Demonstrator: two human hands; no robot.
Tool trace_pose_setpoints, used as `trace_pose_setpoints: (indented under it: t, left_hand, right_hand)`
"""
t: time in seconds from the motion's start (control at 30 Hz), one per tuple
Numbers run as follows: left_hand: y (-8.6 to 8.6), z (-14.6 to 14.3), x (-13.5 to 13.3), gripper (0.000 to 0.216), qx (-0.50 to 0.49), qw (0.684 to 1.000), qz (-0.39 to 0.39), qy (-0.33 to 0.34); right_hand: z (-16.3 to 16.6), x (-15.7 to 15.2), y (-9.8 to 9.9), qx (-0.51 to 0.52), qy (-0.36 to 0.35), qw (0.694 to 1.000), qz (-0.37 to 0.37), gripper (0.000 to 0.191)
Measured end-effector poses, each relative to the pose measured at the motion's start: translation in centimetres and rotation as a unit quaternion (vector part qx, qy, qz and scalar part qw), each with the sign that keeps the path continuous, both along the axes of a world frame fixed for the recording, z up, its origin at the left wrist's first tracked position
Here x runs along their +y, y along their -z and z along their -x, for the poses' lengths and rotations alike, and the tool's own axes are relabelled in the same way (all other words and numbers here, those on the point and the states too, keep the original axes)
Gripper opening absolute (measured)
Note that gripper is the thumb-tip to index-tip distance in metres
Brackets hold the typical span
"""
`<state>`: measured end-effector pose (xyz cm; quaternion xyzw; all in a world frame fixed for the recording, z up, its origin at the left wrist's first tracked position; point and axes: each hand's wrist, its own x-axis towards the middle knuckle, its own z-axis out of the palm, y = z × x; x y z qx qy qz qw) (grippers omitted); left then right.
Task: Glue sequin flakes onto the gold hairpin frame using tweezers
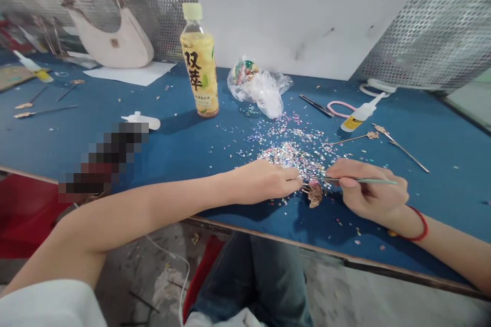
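My left hand (270,181) is closed in a pinch at the near edge of a glittery heap. A gold-coloured metal ornament (315,195) with a pink spot on top projects from its fingertips, and the rest of the piece is hidden by the hand. Pinched in my right hand (370,189) is a thin pale-green tool (378,181), its tip close above the ornament; I cannot make out its exact kind. Around and behind both hands spread many tiny shiny coloured chips (293,156) on the blue tabletop (169,156).
A yellow drink bottle (199,71) stands behind my left forearm. A clear plastic bag (264,87), a pen (316,105), a glue bottle (362,114) and a gold hair stick (406,153) lie farther back and right. A white handbag (111,41) leans on the mesh panel. A small white bottle (143,121) lies left.
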<state>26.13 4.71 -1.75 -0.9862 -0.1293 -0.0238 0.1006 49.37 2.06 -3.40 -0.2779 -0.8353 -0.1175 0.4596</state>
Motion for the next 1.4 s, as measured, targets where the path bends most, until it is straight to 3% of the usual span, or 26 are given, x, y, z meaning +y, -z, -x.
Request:
trace_pose_setpoints:
  t: [0.33, 0.53, 0.6, 0.67, 0.83, 1.07, 1.23, 1.4]
  left_hand:
    - [0.2, 0.0, 0.1, 0.021, -0.006, 1.0, -0.008, -0.003]
    - [0.6, 0.1, 0.3, 0.02, -0.039, 0.999, -0.016, 0.011]
    - [0.5, 0.2, 0.4, 0.02, -0.054, 0.998, -0.018, 0.02]
    - [0.5, 0.4, 0.5, 0.022, -0.07, 0.997, -0.02, 0.033]
    - [0.6, 0.6, 0.3, 0.025, -0.089, 0.993, -0.056, 0.045]
    - [1.7, 0.5, -0.1, 0.033, -0.131, 0.988, -0.08, 0.014]
    - [1.8, 0.4, 0.0, 0.042, -0.139, 0.986, -0.084, 0.027]
    - [1.8, 0.4, 0.0, 0.037, -0.129, 0.988, -0.074, 0.029]
  right_hand:
    - [-0.2, 0.3, 0.6, 0.02, -0.013, 1.0, -0.009, 0.024]
    - [-0.3, 0.3, 0.2, 0.062, 0.058, 0.995, 0.048, 0.028]
    - [-0.4, 0.2, 0.1, 0.128, 0.023, 0.983, 0.129, 0.029]
    - [-0.4, 0.2, 0.1, 0.145, -0.008, 0.977, 0.154, 0.03]
    - [-0.7, 0.1, 0.6, 0.095, -0.07, 0.989, 0.086, 0.025]
    - [-0.7, 0.2, 0.7, 0.075, -0.113, 0.98, 0.143, 0.026]
    - [-0.4, 0.1, 0.6, 0.083, -0.113, 0.98, 0.142, 0.028]
    - [-0.3, 0.0, 0.6, 0.074, -0.099, 0.983, 0.134, 0.028]
